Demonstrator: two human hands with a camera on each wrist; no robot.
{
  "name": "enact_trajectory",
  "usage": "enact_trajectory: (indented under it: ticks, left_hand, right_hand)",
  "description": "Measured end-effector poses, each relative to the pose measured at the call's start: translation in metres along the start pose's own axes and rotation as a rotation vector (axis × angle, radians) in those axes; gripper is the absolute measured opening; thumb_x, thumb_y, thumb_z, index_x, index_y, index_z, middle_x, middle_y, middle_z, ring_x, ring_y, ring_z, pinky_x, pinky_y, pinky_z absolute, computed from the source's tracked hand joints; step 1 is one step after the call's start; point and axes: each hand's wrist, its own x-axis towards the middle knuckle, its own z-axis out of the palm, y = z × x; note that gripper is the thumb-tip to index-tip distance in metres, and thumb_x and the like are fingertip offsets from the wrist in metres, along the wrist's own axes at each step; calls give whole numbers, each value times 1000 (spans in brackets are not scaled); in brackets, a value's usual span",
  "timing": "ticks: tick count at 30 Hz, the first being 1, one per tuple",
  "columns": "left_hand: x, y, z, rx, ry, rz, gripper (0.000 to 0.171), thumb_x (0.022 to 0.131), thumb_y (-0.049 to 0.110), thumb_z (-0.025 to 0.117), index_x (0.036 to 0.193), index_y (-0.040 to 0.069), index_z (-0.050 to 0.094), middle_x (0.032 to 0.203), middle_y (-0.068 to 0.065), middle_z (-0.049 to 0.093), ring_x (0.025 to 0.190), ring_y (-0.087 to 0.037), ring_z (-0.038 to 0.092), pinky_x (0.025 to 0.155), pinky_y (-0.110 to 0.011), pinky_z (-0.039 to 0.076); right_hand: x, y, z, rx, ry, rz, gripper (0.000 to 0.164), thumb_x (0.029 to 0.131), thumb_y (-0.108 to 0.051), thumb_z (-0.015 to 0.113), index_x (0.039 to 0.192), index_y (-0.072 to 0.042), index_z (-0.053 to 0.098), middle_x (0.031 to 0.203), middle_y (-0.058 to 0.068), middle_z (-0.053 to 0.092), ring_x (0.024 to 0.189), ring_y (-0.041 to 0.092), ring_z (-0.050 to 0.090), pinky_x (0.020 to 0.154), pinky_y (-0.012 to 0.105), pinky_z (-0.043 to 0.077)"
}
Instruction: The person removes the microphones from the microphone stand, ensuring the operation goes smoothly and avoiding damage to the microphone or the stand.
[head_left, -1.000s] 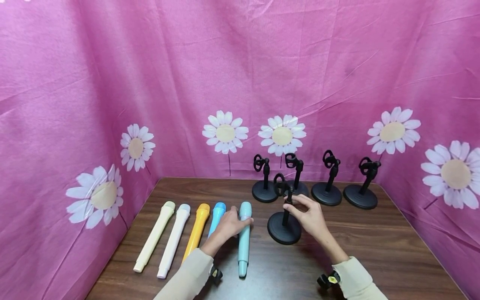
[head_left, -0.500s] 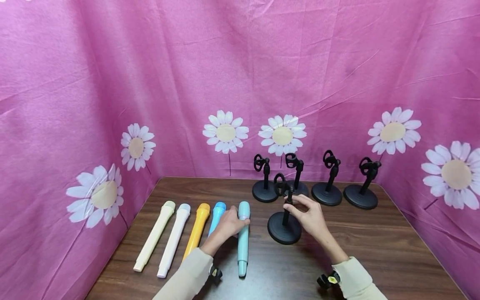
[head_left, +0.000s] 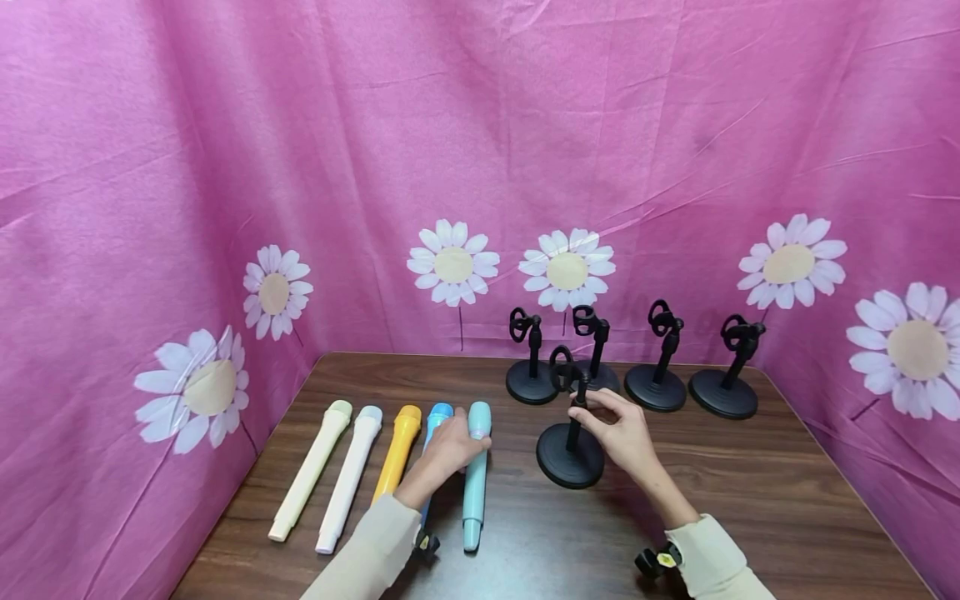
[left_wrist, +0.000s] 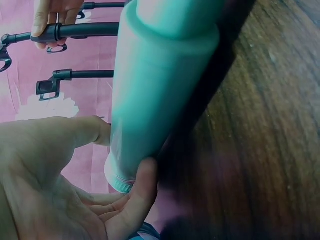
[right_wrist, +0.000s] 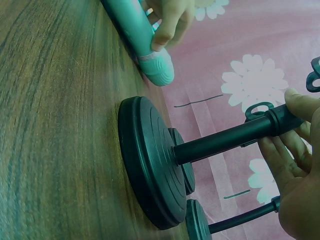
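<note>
My left hand [head_left: 450, 450] grips a teal toy microphone [head_left: 474, 492] near its head, thumb on one side and fingers on the other. The microphone lies along the table, head toward the back. In the left wrist view its teal body [left_wrist: 155, 85] fills the middle. Thumb and fingers of my right hand [head_left: 618, 429] pinch the upper pole of a black microphone stand [head_left: 570, 458], which is upright on its round base. The right wrist view shows that base [right_wrist: 150, 165] on the wood. A blue microphone [head_left: 439, 414] is partly hidden under my left hand.
Orange [head_left: 397, 450], white [head_left: 350, 479] and pale yellow [head_left: 311, 471] microphones lie side by side at the left. Several more black stands [head_left: 656, 383] stand along the back of the wooden table [head_left: 750, 500], before a pink flowered cloth [head_left: 480, 125].
My left hand has moved left with the teal microphone, bringing it closer to the blue one. My right hand and the stand it holds have stayed in place.
</note>
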Motion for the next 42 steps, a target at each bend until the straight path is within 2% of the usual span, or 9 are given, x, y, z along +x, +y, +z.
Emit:
enact_trajectory:
  ticks: [6, 14, 18, 20, 26, 27, 31, 36, 42]
  left_hand:
    - [-1, 1, 1, 70, 28, 23, 83, 93, 30, 81, 150, -15, 42, 114, -27, 69, 92, -31, 66, 79, -46, 58]
    - [1, 1, 1, 77, 18, 10, 87, 92, 32, 82, 153, -14, 40, 119, -27, 69, 96, -31, 67, 83, -49, 59]
    - [0, 4, -1, 95, 23, -2, 88, 93, 32, 80, 156, -13, 38, 135, -32, 64, 107, -37, 69, 90, -52, 59]
    - [3, 1, -1, 129, 55, 27, 86, 95, 36, 78, 154, -13, 40, 142, -34, 60, 113, -41, 68, 93, -54, 59]
    - [3, 15, -21, 135, 134, 101, 69, 97, 37, 75, 143, -10, 53, 136, -30, 60, 115, -47, 66, 96, -58, 57]
    - [2, 22, -27, 111, 136, 101, 64, 97, 33, 75, 142, -9, 55, 135, -29, 61, 115, -47, 67, 97, -58, 57]
    - [5, 36, -41, 39, 183, 208, 47, 99, 27, 71, 136, -2, 64, 127, -19, 67, 109, -37, 70, 93, -52, 59]
    - [6, 63, -53, -141, 201, 382, 27, 100, 17, 69, 124, 4, 72, 113, -9, 70, 99, -23, 71, 90, -39, 59]
    - [4, 96, -54, -345, 134, 549, 27, 103, 12, 67, 130, 6, 69, 119, -10, 69, 105, -21, 69, 90, -30, 60]
  right_hand:
    - [0, 1, 0, 5, -1, 6, 23, 87, 7, 83, 110, 6, 78, 95, 24, 75, 86, -1, 71, 78, 12, 59]
    - [0, 1, 0, 3, 2, 1, 23, 87, 6, 83, 109, 3, 80, 95, 23, 75, 87, -1, 72, 78, 12, 59]
    - [0, 1, 0, 4, -1, 1, 23, 87, 6, 83, 109, 3, 79, 95, 23, 75, 86, -1, 71, 78, 12, 59]
    - [0, 1, 0, 5, -2, 3, 23, 87, 6, 83, 109, 3, 79, 95, 23, 75, 87, -2, 71, 78, 12, 59]
    - [-1, 1, 0, 7, -5, 7, 25, 87, 6, 83, 111, 9, 77, 96, 23, 75, 88, -3, 71, 79, 12, 59]
    - [-1, 0, 0, 8, -6, 7, 25, 87, 6, 83, 111, 10, 77, 96, 23, 75, 88, -3, 71, 79, 12, 59]
    - [-1, 0, 0, 12, -5, 3, 25, 87, 7, 83, 111, 11, 77, 96, 24, 75, 87, -2, 71, 79, 12, 58]
    - [-1, 0, 0, 11, 0, 1, 23, 87, 7, 83, 110, 6, 78, 95, 24, 74, 87, -3, 71, 78, 11, 58]
    - [-1, 2, 0, 12, -3, -5, 24, 87, 7, 82, 111, 5, 78, 96, 24, 75, 88, -4, 71, 79, 12, 58]
